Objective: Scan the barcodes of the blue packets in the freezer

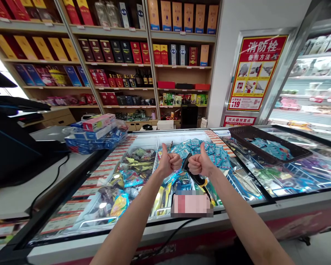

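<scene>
Above the glass lid of a chest freezer (pixel 264 217), my left hand (pixel 169 163) makes a fist with its thumb pointing up. My right hand (pixel 201 163) mirrors it, fingers curled in and thumb raised. Neither fist shows anything in it, and a small gap separates the two. Partly hidden behind my right hand is a black handheld scanner (pixel 198 179) with a cable. Closer to me, a blurred-out flat item with a dark edge (pixel 191 204) rests near the freezer's front edge. Beyond my hands is a pile of light-blue packets (pixel 194 145).
A brown tray (pixel 281 158) with blue packets sits on the freezer at right. Boxes and blue plastic packs (pixel 96 134) are stacked at left, beside a black counter machine (pixel 13 147). Shelves of boxed goods (pixel 121 51) stand behind. A lit display fridge (pixel 314 84) is at far right.
</scene>
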`<action>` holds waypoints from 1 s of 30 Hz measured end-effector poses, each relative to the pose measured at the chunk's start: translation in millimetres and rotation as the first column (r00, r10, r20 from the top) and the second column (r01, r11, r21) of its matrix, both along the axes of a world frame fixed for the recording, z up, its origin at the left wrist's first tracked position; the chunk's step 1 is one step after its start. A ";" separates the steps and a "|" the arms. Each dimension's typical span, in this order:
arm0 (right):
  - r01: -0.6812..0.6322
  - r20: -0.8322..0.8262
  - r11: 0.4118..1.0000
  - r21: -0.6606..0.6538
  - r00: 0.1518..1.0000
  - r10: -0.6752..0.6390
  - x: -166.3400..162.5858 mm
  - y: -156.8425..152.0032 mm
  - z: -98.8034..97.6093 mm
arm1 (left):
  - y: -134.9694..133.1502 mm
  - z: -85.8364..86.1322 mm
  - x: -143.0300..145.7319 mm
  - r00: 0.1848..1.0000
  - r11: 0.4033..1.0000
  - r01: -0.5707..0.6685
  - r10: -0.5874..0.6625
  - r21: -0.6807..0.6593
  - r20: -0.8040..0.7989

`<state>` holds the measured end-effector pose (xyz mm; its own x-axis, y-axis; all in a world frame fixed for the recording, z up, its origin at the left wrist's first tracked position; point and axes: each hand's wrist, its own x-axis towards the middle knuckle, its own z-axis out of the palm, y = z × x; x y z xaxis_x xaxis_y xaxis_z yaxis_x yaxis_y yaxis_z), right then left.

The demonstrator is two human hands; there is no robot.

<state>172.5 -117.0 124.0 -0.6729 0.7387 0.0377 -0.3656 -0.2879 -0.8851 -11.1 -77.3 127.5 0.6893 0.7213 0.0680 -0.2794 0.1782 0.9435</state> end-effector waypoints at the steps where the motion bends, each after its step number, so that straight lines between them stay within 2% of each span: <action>1: -0.008 0.000 1.000 -0.006 1.000 0.008 0.6 0.6 1.5 | 0.1 1.4 1.0 1.000 1.000 0.001 -0.001 -0.006 0.006; 6: -0.001 0.038 0.999 -0.046 0.999 0.002 1.3 22.3 -6.8 | 10.2 -4.4 10.6 0.997 0.996 0.081 -0.081 -0.021 -0.006; 11: 0.038 0.092 0.995 -0.095 0.995 -0.029 -1.5 41.1 -25.1 | 19.2 -17.5 17.3 0.997 0.997 0.070 -0.071 -0.021 -0.037; 18: 0.013 0.079 0.997 -0.072 0.997 -0.007 -3.2 37.9 -31.9 | 17.0 -20.4 18.5 0.995 0.995 0.097 -0.097 -0.001 -0.018; 22: 0.073 0.125 0.997 -0.026 0.990 -0.069 -3.1 36.1 -31.1 | 15.0 -20.3 19.2 0.995 0.997 0.081 -0.080 0.010 -0.065; 24: 0.135 0.218 0.989 0.053 0.965 -0.144 -3.6 34.1 -29.4 | 16.2 -22.0 17.5 0.996 0.998 0.057 -0.055 0.028 -0.072; 25: 0.202 0.300 0.972 0.122 0.926 -0.230 -4.2 32.3 -28.5 | 17.7 -23.7 15.6 0.997 0.999 0.029 -0.026 0.044 -0.067; 26: 0.287 0.398 0.931 0.225 0.845 -0.357 -5.0 29.7 -27.9 | 20.1 -26.3 13.0 0.998 0.998 -0.013 0.017 0.066 -0.060; 27: 0.370 0.491 0.858 0.356 0.707 -0.509 -6.2 26.5 -27.8 | 23.1 -29.8 9.5 0.996 0.993 -0.071 0.077 0.094 -0.052; 28: 0.426 0.554 0.743 0.517 0.495 -0.669 -7.7 22.5 -28.4 | 26.7 -34.3 5.4 0.988 0.982 -0.141 0.148 0.129 -0.051; 29: 0.402 0.569 0.623 0.671 0.261 -0.780 -9.5 18.0 -30.1 | 30.8 -39.7 0.8 0.971 0.962 -0.215 0.229 0.167 -0.068; 30: 0.329 0.554 0.533 0.779 0.037 -0.832 -11.5 13.3 -32.8 | 35.2 -46.0 -4.2 0.941 0.930 -0.298 0.324 0.215 -0.099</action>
